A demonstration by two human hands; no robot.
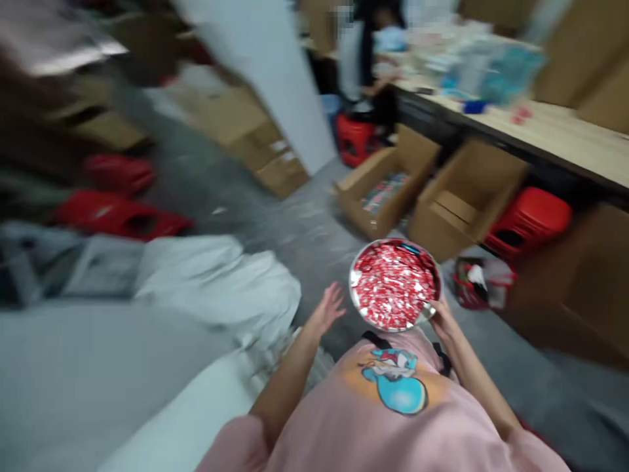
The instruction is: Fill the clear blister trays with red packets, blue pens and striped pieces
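The basin (352, 286) looks shiny metal, one stool (543, 208) glossy plastic, one box (433, 231) matt cardboard.

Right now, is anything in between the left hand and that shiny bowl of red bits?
No, nothing visible, just a gap above the floor between the left hand and the bowl. The right hand holds the bowl's right side.

We see a round, silvery metal bowl (352, 292) on the near right, mouth up, filled with small, shiny red-and-white pieces (390, 285).
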